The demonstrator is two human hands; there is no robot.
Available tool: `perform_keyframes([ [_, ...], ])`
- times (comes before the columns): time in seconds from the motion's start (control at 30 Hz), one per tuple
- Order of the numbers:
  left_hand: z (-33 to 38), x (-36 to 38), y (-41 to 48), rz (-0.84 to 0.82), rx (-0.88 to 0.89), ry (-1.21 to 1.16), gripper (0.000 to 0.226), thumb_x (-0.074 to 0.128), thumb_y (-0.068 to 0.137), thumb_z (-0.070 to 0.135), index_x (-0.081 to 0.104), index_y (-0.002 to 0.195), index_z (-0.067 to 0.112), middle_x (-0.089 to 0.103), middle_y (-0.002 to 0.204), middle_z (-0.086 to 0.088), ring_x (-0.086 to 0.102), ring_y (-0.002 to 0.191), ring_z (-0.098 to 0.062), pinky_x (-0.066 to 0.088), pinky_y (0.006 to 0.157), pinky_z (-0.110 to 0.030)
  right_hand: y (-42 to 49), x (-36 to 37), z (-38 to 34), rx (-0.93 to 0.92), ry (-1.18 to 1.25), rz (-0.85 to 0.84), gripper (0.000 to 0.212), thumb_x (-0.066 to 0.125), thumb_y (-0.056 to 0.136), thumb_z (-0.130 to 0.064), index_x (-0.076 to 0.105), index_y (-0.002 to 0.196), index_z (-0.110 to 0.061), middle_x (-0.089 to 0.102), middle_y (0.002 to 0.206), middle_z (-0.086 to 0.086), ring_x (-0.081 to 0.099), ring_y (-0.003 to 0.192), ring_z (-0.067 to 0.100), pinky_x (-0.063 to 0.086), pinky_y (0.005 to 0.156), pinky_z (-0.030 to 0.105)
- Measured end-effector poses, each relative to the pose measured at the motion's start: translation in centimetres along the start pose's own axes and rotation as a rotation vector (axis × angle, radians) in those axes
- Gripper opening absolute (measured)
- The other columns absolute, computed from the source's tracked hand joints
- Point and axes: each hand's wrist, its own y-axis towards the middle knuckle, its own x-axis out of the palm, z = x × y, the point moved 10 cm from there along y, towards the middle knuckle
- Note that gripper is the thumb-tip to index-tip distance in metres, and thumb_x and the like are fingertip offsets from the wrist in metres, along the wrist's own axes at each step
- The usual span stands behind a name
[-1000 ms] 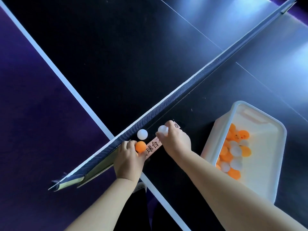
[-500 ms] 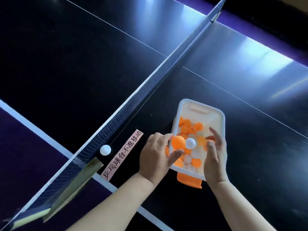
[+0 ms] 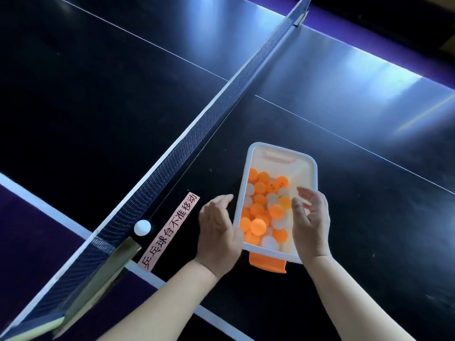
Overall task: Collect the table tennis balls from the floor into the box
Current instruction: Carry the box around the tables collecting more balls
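A white plastic box (image 3: pixel 310 160) with orange handles stands on the dark table tennis table and holds several orange and white balls (image 3: pixel 261 207). My left hand (image 3: pixel 218 233) hovers at the box's left rim with relaxed fingers and holds nothing. Over the box's near right part my right hand (image 3: pixel 310 219) hangs with loosely spread fingers, also holding nothing. One white ball (image 3: pixel 142 227) lies on the table against the net (image 3: pixel 197 124), left of both hands.
A pink paper label (image 3: pixel 170 231) with printed characters is stuck to the table between the net and my left hand. The net post clamp (image 3: pixel 115 258) sits at the table's near edge. Purple floor (image 3: pixel 29 232) shows at the left.
Both hands carried an orange ball and a white ball from the net to the box and let them drop in. Now both hands hold nothing, and one white ball stays by the net.
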Motion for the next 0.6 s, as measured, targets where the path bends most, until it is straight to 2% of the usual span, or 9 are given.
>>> perform_keyframes([
  [0.07,-3.3,-2.0,-0.5,0.081,-0.092,0.123,0.048,0.041,0.074,0.016,0.04,0.121,0.01,0.051,0.119,-0.009,0.041,0.112,-0.018,0.033,0.099,-0.034,-0.1,0.6,-0.3,-0.019,-0.018,-0.001,0.016,0.053,0.094,-0.016,0.056,0.105,-0.027,0.05,0.102,-0.021,0.054,0.106,0.015,0.047,0.094,0.037],
  [0.13,-7.3,-3.7,-1.3,0.114,-0.199,0.315,0.041,0.046,0.077,0.017,0.047,0.117,0.004,0.055,0.118,-0.014,0.049,0.109,-0.028,0.039,0.097,-0.042,-0.2,1.2,-0.4,-0.031,-0.025,-0.009,0.019,0.053,0.094,-0.012,0.057,0.101,-0.028,0.05,0.1,-0.025,0.055,0.103,0.012,0.047,0.093,0.034],
  [0.23,-13.1,-5.9,-2.7,0.045,-0.448,0.517,0.045,0.067,0.076,0.008,0.054,0.118,-0.002,0.051,0.125,-0.024,0.048,0.115,-0.042,0.041,0.097,-0.055,-0.7,2.3,-0.6,-0.038,-0.038,-0.053,0.02,0.05,0.095,-0.012,0.06,0.1,-0.028,0.054,0.101,-0.021,0.054,0.096,0.001,0.047,0.088,0.026],
  [0.3,-15.6,-6.9,-3.6,-0.046,-0.558,0.605,0.05,0.066,0.081,0.009,0.051,0.128,0.002,0.042,0.138,-0.024,0.038,0.126,-0.041,0.034,0.105,-0.053,-1.0,2.9,-0.8,-0.048,-0.076,-0.082,0.02,0.048,0.096,-0.017,0.059,0.098,-0.033,0.055,0.105,-0.018,0.053,0.094,-0.004,0.045,0.082,0.021],
  [0.4,-17.4,-7.5,-4.0,-0.088,-0.609,0.629,0.057,0.058,0.086,0.006,0.04,0.139,0.013,0.026,0.149,-0.015,0.029,0.131,-0.035,0.038,0.104,-0.043,-1.4,3.4,-0.7,-0.037,-0.15,-0.09,0.02,0.046,0.097,-0.027,0.055,0.096,-0.044,0.053,0.102,-0.028,0.053,0.092,-0.007,0.045,0.077,0.021],
  [0.5,-17.5,-7.4,-4.1,-0.097,-0.603,0.589,0.058,0.055,0.086,0.001,0.04,0.139,0.019,0.039,0.142,-0.009,0.038,0.12,-0.027,0.044,0.09,-0.033,-1.5,3.4,-0.8,-0.039,-0.15,-0.07,0.021,0.043,0.098,-0.026,0.056,0.095,-0.042,0.055,0.103,-0.024,0.054,0.093,-0.003,0.044,0.078,0.022],
  [0.6,-15.8,-6.3,-3.6,-0.096,-0.523,0.453,0.048,0.055,0.091,0.013,0.042,0.137,0.013,0.051,0.13,-0.012,0.045,0.115,-0.026,0.043,0.091,-0.035,-1.6,2.9,-0.6,-0.028,-0.058,-0.016,0.023,0.04,0.1,-0.021,0.061,0.097,-0.028,0.059,0.106,-0.009,0.059,0.097,0.012,0.048,0.082,0.03],
])
